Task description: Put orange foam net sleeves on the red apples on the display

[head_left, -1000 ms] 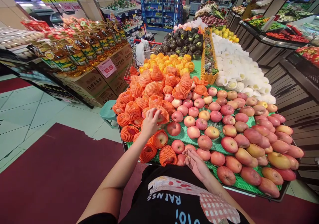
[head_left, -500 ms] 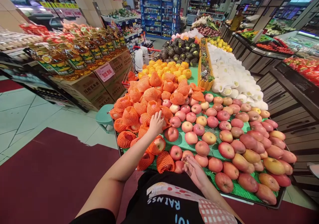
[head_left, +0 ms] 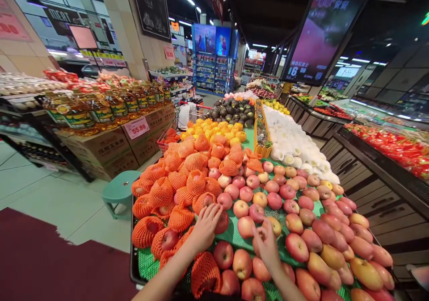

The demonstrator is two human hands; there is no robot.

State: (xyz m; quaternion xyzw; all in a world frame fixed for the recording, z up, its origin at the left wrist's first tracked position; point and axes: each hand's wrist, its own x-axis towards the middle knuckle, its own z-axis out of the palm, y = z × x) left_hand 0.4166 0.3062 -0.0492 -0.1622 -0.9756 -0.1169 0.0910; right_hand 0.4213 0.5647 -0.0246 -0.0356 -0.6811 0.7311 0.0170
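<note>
My left hand (head_left: 207, 224) lies over the line where netted and bare apples meet. Its fingers are stretched forward, against an apple in orange foam net (head_left: 205, 201) and beside a bare red apple (head_left: 222, 223). Whether it presses on either one cannot be made out. To its right, my right hand (head_left: 268, 244) hovers low over the bare apples, with thumb and fingers bent but apart and nothing seen between them. Close to those fingertips is a pink-red apple (head_left: 246, 227). An orange foam net (head_left: 205, 274) sits near the front edge of the display.
Oranges (head_left: 214, 130), dark netted fruit (head_left: 231, 112) and white-wrapped fruit (head_left: 291, 140) fill the far end of the stand. A green stool (head_left: 120, 187) stands at its left. Oil bottles (head_left: 100, 109) sit on cartons beyond. A dark-rimmed counter (head_left: 372, 158) runs along the right.
The view has tilted up and shifted. My left hand has drawn back from the netted pile toward the bare apples. My right hand has reached forward from the front edge over the apples.
</note>
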